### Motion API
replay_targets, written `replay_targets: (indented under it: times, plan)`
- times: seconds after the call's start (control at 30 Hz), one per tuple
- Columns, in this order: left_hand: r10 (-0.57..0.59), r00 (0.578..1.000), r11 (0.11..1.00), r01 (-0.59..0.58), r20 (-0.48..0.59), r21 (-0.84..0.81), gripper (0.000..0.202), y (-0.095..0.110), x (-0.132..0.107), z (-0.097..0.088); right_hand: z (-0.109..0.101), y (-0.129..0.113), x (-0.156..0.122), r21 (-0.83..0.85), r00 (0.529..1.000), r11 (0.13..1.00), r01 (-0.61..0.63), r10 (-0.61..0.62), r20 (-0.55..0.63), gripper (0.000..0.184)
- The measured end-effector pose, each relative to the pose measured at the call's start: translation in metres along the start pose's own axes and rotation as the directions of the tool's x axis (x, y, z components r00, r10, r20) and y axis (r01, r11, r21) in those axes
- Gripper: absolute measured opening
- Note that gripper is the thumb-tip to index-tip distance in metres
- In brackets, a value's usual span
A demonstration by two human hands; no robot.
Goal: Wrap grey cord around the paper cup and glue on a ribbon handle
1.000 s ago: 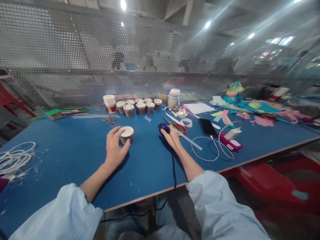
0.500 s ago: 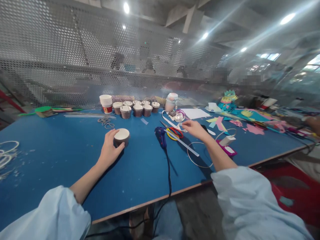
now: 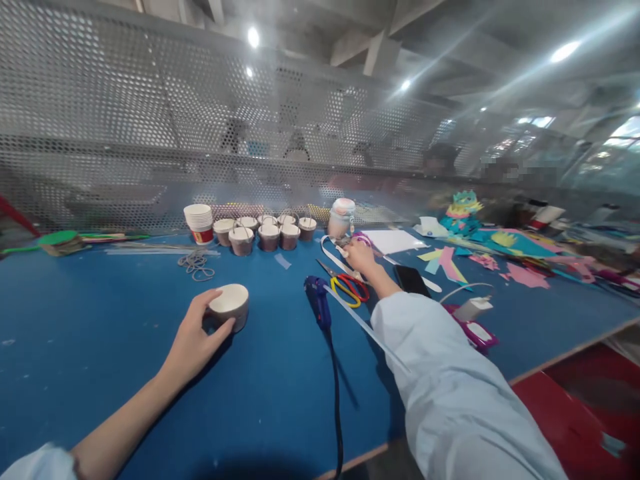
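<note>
My left hand [image 3: 197,337] curves around a small paper cup [image 3: 231,312] with a white top and brownish-grey side, which rests on the blue table. Farther off, my right hand [image 3: 360,259] reaches over a small pile with white ribbon [image 3: 327,248] and a purple ring [image 3: 363,237]; its fingers are bent and what they grip is hidden. Just in front of that hand lie scissors [image 3: 353,288] with red and yellow handles. A blue glue gun [image 3: 319,303] with a long clear glue stick [image 3: 367,328] lies between my arms.
Several small cups with handles [image 3: 269,237] stand at the back beside a stack of paper cups [image 3: 199,223]. A jar [image 3: 342,217], white paper [image 3: 393,240], a phone [image 3: 411,280] and coloured paper scraps [image 3: 453,263] lie to the right. Looped cord [image 3: 196,265] is at left.
My right hand has moved forward and left, from beside the scissors to the ribbon pile. My left hand stays around the cup. The view has shifted, so the table things appear lower.
</note>
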State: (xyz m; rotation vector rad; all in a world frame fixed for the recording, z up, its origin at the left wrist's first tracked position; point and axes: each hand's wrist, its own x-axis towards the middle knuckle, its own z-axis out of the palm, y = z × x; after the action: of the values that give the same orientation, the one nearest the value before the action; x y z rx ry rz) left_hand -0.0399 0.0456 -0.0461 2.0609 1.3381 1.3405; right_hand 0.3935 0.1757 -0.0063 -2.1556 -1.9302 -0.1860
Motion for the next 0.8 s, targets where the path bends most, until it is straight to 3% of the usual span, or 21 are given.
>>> replay_targets:
  times: [0.1,0.23,0.33,0.47,0.6,0.7,0.8]
  plan:
    - [-0.015,1.0,1.0,0.015,0.009,-0.006,0.044,-0.001,-0.001,-0.001,0.004,-0.002,0.015,-0.015,0.998,0.999,-0.045,0.044,-0.036,0.03]
    - [-0.005,1.0,1.0,0.006,0.025,-0.003,0.043,-0.001,-0.003,-0.002,-0.009,0.002,0.04,0.01,0.991,0.993,-0.114,0.114,-0.075,0.032]
    - [0.013,0.999,1.0,-0.013,0.033,-0.002,0.043,0.0,-0.005,-0.003,-0.019,0.007,0.05,0.038,0.993,0.993,-0.11,0.111,-0.035,0.033]
    - [0.005,0.999,1.0,-0.005,0.038,-0.017,0.044,0.002,-0.005,-0.003,-0.026,0.018,0.045,0.074,0.993,0.99,-0.118,0.116,0.036,0.032]
    - [-0.01,0.999,0.999,0.011,0.051,-0.037,0.046,0.004,-0.005,-0.002,-0.024,0.028,0.024,0.137,0.989,0.98,-0.144,0.141,0.034,0.032]
    - [-0.01,0.998,0.999,0.013,0.062,-0.049,0.047,0.005,-0.004,-0.001,-0.024,0.03,0.013,0.235,0.983,0.957,-0.172,0.182,-0.019,0.031]
    - [-0.005,0.997,0.998,0.009,0.071,-0.057,0.046,0.005,-0.004,-0.001,-0.039,0.028,0.017,0.396,0.956,0.899,-0.184,0.258,-0.141,0.03]
